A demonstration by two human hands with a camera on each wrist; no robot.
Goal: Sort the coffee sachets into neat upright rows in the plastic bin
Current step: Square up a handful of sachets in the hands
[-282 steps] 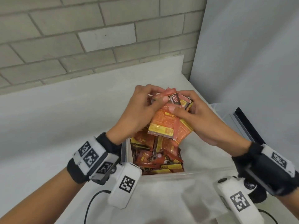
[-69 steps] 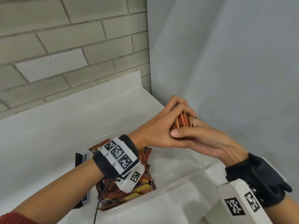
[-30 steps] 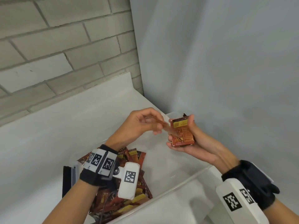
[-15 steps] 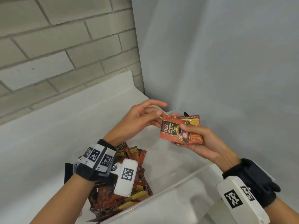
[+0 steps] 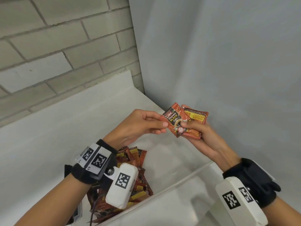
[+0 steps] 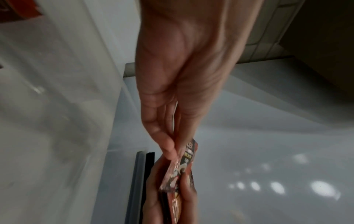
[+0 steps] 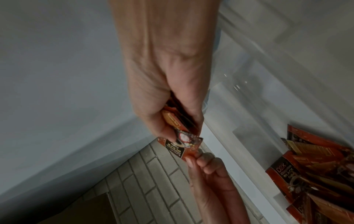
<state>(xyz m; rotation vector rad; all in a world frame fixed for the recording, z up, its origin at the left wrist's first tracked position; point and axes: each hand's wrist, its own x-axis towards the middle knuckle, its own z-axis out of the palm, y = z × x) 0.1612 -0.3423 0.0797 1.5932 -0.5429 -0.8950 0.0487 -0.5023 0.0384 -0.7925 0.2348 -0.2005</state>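
Red coffee sachet (image 5: 174, 121) between both hands — left hand (image 5: 138, 126) pinching, right hand (image 5: 200, 136) gripping stack (image 5: 196, 121).

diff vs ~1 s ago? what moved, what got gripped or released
The left hand now pinches the front sachet, printed face up, and draws it leftward off the stack, fanning it out. The right hand kept its grip on the stack, thumb on top. The loose sachets and plastic bin stayed put.

Left hand (image 5: 136, 126) pinches front sachet (image 5: 173, 120); right hand (image 5: 202, 136) grips stack (image 5: 196, 118) above bin (image 5: 187, 173).
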